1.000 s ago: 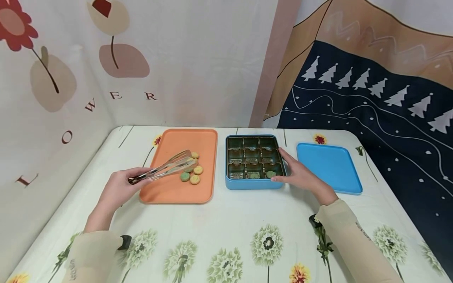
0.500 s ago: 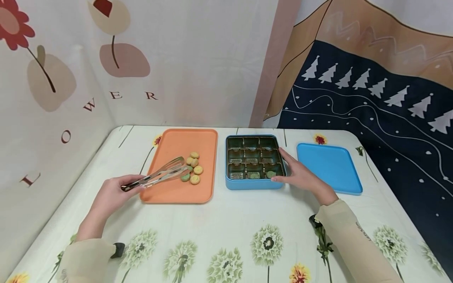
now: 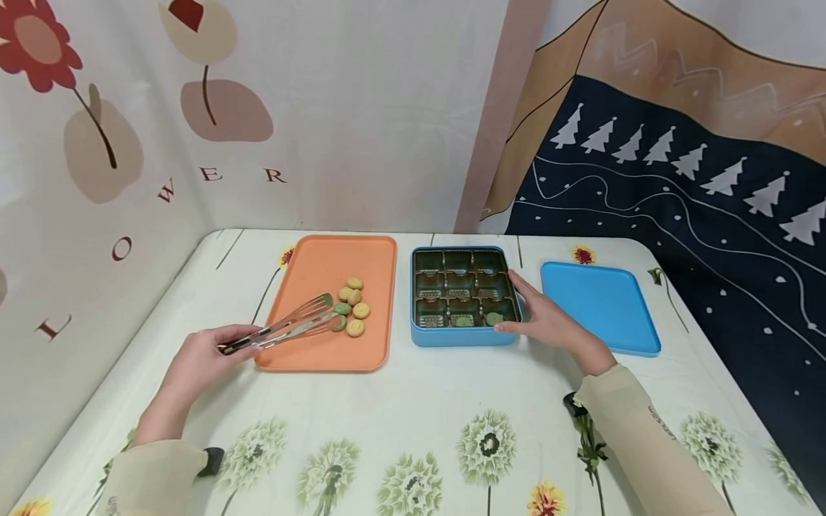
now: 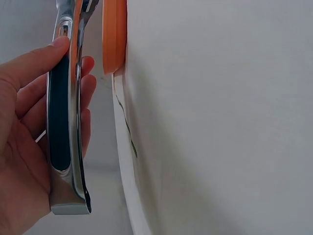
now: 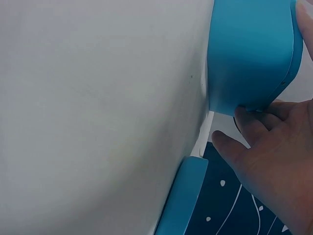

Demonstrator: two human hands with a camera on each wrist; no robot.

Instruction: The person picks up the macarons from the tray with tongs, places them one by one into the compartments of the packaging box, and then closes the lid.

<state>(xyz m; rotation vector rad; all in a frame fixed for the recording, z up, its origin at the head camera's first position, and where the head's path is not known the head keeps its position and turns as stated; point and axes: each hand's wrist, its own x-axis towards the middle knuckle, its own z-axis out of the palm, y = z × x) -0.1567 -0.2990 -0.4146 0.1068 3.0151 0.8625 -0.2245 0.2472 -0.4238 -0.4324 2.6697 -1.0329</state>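
My left hand (image 3: 196, 365) grips metal tongs (image 3: 277, 331) by the handle; in the left wrist view the thumb presses one arm of the tongs (image 4: 59, 112) and the fingers lie behind. The tongs' spread tips hang over the orange tray (image 3: 310, 265), right by a green cookie (image 3: 342, 308). Small round yellow cookies (image 3: 361, 310) and another green one, partly hidden by a tip, cluster there. My right hand (image 3: 548, 319) holds the right front corner of a blue box (image 3: 461, 337), thumb at the front, fingers along its side. Green cookies (image 3: 494, 318) sit in two front compartments.
A blue lid (image 3: 596, 304) lies flat on the table to the right of the box. The flowered cloth (image 3: 387, 408) covers the table, and printed curtains (image 3: 361, 107) rise behind it and at both sides.
The left hand and tongs have drawn back left and toward the front, from over the cookies to their left edge. More cookies show now. The right hand and box have stayed put.
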